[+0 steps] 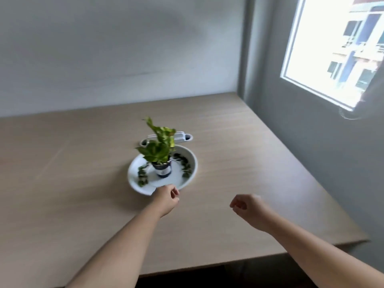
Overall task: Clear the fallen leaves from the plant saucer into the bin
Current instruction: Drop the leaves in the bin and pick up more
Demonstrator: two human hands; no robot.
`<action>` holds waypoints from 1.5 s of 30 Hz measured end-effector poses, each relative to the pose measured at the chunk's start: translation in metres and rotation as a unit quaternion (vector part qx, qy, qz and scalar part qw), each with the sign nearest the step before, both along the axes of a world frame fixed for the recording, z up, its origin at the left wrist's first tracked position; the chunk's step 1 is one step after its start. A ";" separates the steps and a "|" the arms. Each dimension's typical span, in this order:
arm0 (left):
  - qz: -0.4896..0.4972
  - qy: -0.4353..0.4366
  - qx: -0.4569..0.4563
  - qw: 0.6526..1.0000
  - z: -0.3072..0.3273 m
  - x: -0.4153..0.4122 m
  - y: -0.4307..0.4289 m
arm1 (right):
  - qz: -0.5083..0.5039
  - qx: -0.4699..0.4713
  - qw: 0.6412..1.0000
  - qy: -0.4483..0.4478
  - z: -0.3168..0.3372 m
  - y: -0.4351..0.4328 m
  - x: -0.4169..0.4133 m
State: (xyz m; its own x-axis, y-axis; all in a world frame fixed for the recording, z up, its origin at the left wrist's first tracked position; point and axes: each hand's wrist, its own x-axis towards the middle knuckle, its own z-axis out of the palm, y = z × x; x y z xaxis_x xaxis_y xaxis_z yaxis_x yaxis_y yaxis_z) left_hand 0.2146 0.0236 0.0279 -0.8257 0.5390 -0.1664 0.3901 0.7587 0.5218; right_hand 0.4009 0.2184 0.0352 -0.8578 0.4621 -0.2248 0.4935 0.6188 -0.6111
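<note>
A small potted plant (161,150) in a dark pot stands in a white round saucer (193,163) on the wooden table. Several dark green fallen leaves (142,175) lie in the saucer to the left of the pot, and more leaves (185,163) lie to its right. My left hand (166,197) is at the saucer's near rim, fingers curled; whether it grips the rim I cannot tell. My right hand (247,206) hovers over the table to the right of the saucer, loosely curled and holding nothing. No bin is in view.
A white oblong holder (187,137) lies just behind the saucer. The wooden table (72,163) meets a grey wall at the back and right, where there is a bright window (336,48). The table's near edge runs along the bottom right.
</note>
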 end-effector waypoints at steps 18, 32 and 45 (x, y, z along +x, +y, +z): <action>-0.166 0.139 -0.112 0.970 -0.070 -0.171 -0.098 | 0.242 0.151 0.957 -0.058 -0.067 -0.088 -0.225; -0.203 0.126 -0.203 0.950 -0.050 -0.200 -0.094 | 0.326 0.141 0.932 -0.067 -0.054 -0.104 -0.228; -0.184 0.110 -0.139 0.967 -0.057 -0.159 -0.085 | 0.284 0.251 0.922 -0.078 -0.048 -0.057 -0.225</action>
State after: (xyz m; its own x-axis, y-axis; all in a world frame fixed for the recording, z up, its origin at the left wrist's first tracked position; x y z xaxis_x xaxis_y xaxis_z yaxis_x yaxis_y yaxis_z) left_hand 0.0553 -0.0613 -0.0291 -0.6190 0.7623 -0.1891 0.7379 0.6469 0.1925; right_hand 0.1755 0.1615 -0.0129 -0.9688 0.0283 -0.2464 0.0608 0.9902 -0.1254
